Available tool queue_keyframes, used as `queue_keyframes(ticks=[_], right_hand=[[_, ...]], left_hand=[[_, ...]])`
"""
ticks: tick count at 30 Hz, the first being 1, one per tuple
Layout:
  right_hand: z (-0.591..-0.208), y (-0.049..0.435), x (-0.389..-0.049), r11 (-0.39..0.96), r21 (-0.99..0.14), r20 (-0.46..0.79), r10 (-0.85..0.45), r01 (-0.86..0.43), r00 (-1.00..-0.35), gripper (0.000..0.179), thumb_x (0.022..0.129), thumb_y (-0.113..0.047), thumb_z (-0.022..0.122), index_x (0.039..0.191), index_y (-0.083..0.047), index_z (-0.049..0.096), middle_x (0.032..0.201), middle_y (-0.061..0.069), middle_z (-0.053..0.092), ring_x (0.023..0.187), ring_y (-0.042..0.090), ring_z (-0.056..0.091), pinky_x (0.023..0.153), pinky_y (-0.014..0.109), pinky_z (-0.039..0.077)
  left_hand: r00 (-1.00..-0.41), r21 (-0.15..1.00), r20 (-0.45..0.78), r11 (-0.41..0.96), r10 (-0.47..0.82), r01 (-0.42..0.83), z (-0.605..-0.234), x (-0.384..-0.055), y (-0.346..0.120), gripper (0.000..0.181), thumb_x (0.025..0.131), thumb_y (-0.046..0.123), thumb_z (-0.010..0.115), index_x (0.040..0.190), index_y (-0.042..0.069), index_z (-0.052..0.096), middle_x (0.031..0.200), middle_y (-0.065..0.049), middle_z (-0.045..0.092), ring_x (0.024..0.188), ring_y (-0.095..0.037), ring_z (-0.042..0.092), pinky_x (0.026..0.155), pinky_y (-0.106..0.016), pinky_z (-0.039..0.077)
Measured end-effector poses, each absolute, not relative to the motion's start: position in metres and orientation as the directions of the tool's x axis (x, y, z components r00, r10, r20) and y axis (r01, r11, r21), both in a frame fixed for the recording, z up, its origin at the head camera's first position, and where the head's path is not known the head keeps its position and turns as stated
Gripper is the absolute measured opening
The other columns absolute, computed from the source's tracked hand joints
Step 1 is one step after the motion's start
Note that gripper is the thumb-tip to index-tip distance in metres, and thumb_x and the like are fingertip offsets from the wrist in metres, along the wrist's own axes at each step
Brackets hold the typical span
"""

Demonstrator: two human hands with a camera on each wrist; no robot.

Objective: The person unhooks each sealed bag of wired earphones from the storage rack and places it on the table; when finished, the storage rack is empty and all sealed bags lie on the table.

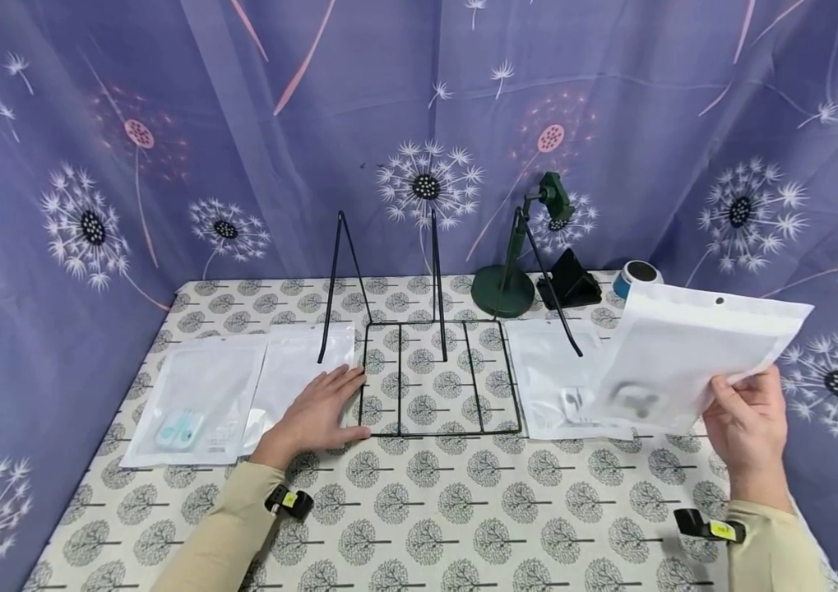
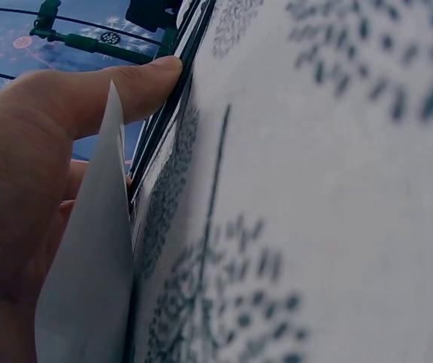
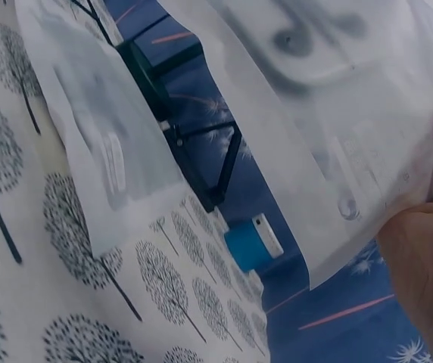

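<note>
My right hand (image 1: 750, 419) pinches the lower right edge of a white translucent pouch (image 1: 692, 345) between thumb and fingers, raised over the table. Through its film shows a coiled pair of earphones (image 3: 296, 44). A black wire rack (image 1: 426, 433) with tall bent prongs stands at mid-table. At its left side my left hand (image 1: 321, 413) rests with fingers extended, the thumb touching the bottom wire at the front corner. Beneath that hand lies part of a white pouch (image 1: 315, 349). Another pouch (image 1: 222, 362), holding something pale turquoise, lies further left.
A similar pouch (image 1: 537, 353) lies right of the rack, partly behind the raised one. Behind the rack are a dark green stand (image 1: 502, 292), a black phone holder (image 1: 572, 279) and a blue and white round item (image 1: 629, 279). A purple dandelion curtain (image 1: 300, 164) encloses the table.
</note>
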State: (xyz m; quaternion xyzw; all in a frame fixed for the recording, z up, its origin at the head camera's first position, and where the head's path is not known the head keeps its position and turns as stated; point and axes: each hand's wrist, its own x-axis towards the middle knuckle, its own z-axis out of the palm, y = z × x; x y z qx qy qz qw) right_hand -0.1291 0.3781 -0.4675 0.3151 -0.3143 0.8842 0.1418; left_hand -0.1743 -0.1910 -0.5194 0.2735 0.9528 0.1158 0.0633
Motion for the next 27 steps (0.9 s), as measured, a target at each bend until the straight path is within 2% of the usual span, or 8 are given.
queue_keyframes(ticks=[7,14,19,27], right_hand=[[-0.47,0.391,-0.135,-0.767,-0.494,0.61,0.029,-0.409,-0.792,0.031,0.093,0.023,0.019,0.121,0.013,0.026,0.123,0.032,0.055,0.11,0.042,0.061,0.094,0.047,0.055],[-0.474,0.4,-0.138,-0.741,-0.536,0.551,0.054,-0.404,-0.832,0.034,0.094,0.022,0.022,0.125,0.01,0.029,0.122,0.027,0.057,0.11,0.036,0.061,0.094,0.041,0.055],[-0.478,0.407,-0.138,-0.703,-0.585,0.504,0.077,-0.405,-0.86,0.033,0.095,0.02,0.022,0.123,0.009,0.033,0.118,0.025,0.061,0.104,0.032,0.065,0.089,0.035,0.057],[-0.483,0.416,-0.139,-0.701,-0.612,0.478,0.04,-0.365,-0.877,0.031,0.096,0.018,0.021,0.122,0.007,0.035,0.12,0.023,0.061,0.104,0.032,0.066,0.085,0.037,0.059]], left_hand=[[-0.842,0.255,-0.061,0.824,0.536,0.506,-0.52,-0.175,-0.191,0.096,0.082,0.067,0.061,0.153,0.009,0.03,0.161,-0.008,0.025,0.148,-0.034,0.022,0.121,-0.053,0.018],[-0.842,0.258,-0.058,0.823,0.536,0.506,-0.519,-0.175,-0.192,0.097,0.082,0.067,0.061,0.153,0.009,0.03,0.161,-0.009,0.025,0.148,-0.034,0.021,0.121,-0.054,0.018],[-0.84,0.245,-0.054,0.823,0.54,0.513,-0.521,-0.176,-0.192,0.096,0.082,0.068,0.06,0.153,0.009,0.03,0.161,-0.008,0.025,0.148,-0.034,0.022,0.121,-0.054,0.018],[-0.842,0.254,-0.051,0.822,0.537,0.51,-0.519,-0.175,-0.191,0.097,0.082,0.067,0.061,0.152,0.008,0.031,0.16,-0.009,0.026,0.147,-0.034,0.023,0.12,-0.055,0.019]])
